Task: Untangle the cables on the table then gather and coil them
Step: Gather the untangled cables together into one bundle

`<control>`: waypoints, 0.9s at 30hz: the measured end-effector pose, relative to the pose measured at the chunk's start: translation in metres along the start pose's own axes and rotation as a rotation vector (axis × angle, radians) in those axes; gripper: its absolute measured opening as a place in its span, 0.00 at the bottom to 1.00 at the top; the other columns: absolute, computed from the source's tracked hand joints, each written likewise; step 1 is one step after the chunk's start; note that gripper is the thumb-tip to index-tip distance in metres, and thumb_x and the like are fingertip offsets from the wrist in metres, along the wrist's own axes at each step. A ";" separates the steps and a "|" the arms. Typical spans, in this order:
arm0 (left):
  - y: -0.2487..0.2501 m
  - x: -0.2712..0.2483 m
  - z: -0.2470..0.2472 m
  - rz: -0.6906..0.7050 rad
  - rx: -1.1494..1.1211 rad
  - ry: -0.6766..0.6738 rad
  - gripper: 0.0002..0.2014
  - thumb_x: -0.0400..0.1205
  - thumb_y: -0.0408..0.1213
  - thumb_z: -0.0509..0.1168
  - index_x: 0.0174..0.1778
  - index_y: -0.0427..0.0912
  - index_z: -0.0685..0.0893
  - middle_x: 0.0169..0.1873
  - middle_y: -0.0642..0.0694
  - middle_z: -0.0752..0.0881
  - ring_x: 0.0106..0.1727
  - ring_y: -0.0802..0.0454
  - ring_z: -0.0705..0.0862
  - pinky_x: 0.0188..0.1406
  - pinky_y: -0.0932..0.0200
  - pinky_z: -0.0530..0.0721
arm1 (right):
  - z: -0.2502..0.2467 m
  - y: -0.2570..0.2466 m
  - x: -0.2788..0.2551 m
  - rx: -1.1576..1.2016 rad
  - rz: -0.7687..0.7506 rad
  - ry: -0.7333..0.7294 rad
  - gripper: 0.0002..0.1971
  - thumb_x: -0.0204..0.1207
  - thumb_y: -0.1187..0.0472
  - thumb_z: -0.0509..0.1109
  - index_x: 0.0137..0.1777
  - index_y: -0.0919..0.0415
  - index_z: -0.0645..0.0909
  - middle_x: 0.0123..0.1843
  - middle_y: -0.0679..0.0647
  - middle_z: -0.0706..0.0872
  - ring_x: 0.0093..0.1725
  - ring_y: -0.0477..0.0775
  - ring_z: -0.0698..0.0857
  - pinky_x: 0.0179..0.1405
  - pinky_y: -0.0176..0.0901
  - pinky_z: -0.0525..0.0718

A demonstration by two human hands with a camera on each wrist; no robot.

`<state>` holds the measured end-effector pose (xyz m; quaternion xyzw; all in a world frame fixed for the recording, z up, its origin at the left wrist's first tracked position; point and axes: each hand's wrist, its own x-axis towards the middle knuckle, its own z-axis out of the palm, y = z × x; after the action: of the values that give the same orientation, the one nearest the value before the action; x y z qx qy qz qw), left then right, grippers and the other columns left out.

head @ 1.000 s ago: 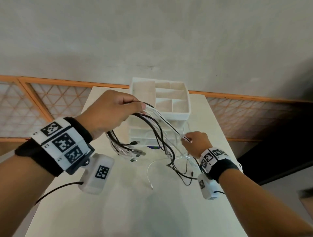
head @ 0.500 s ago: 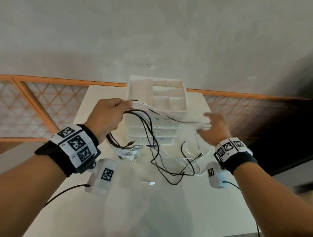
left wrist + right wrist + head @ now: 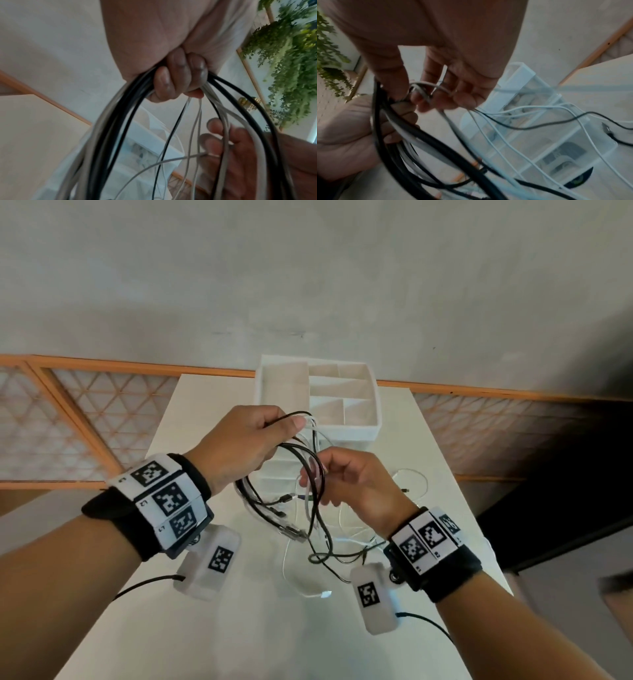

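My left hand (image 3: 287,426) is raised over the table and grips a looped bundle of black and white cables (image 3: 253,498). In the left wrist view its curled fingers (image 3: 178,81) close round the top of the loops (image 3: 116,121). My right hand (image 3: 311,484) is right beside the loops and pinches a thin white cable (image 3: 426,86) between thumb and fingertips. Loose tails of the cables (image 3: 325,556) hang from the bundle and trail on the table (image 3: 239,628) below both hands. A white connector end (image 3: 325,594) lies on the table.
A white drawer organizer (image 3: 318,426) with open top compartments stands at the back middle of the table, just behind the hands. An orange lattice railing (image 3: 102,412) runs behind the table. The near part of the white tabletop is bare.
My right hand, stretched out to the right with a white cable half a second ago, has come back in to the loops. The left hand keeps its hold on the bundle.
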<state>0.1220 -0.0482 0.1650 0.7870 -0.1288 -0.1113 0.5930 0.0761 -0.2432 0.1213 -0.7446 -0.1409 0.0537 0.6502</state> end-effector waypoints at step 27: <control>-0.013 0.006 -0.033 -0.005 0.096 0.463 0.26 0.84 0.54 0.65 0.24 0.43 0.68 0.19 0.47 0.67 0.22 0.48 0.63 0.27 0.56 0.62 | -0.121 0.046 -0.005 -0.918 0.665 0.488 0.22 0.88 0.47 0.53 0.63 0.60 0.84 0.57 0.64 0.89 0.57 0.68 0.88 0.62 0.58 0.85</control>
<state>0.1389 -0.0171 0.1616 0.8192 0.0076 0.0771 0.5682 0.1094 -0.3654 0.0934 -0.9434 0.2430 0.0157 0.2252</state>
